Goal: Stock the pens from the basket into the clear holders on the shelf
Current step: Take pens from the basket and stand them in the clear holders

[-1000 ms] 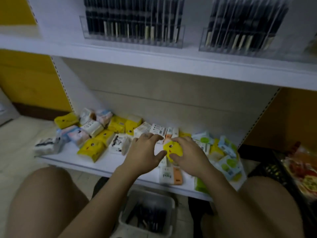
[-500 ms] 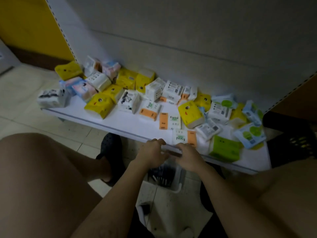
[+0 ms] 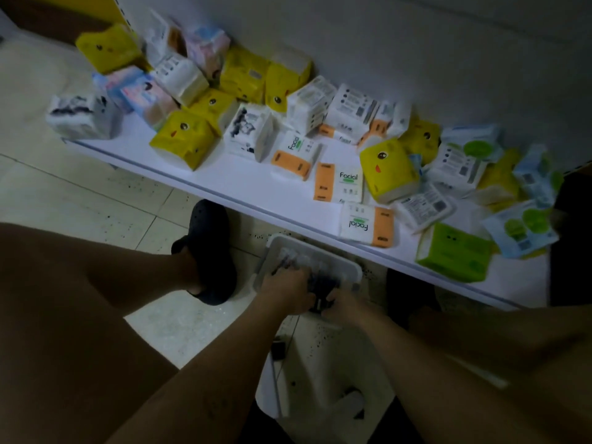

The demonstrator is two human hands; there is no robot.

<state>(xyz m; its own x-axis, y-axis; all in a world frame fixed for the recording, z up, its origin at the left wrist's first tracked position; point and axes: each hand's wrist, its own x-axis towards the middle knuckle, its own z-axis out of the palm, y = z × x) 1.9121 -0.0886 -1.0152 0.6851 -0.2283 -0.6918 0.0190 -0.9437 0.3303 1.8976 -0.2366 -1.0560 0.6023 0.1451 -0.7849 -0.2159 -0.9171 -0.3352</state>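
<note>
A translucent white basket (image 3: 339,262) sits on the floor just below the front edge of the bottom shelf, with dark pens (image 3: 322,282) inside. Both hands reach down into it. My left hand (image 3: 283,293) curls its fingers over the dark pens at the basket's left side. My right hand (image 3: 341,306) grips the same dark bundle from the right. The hands hide most of the pens. The clear holders are out of view.
The white bottom shelf (image 3: 243,181) carries several tissue packs in yellow, white, orange and green, such as a yellow pack (image 3: 389,169). My bare knees fill the lower left and right. A dark shoe (image 3: 209,251) stands left of the basket on the tiled floor.
My head has tilted down, so the upper shelf with the holders left the view. Both hands let go of the yellow pack and dropped from the shelf into the basket.
</note>
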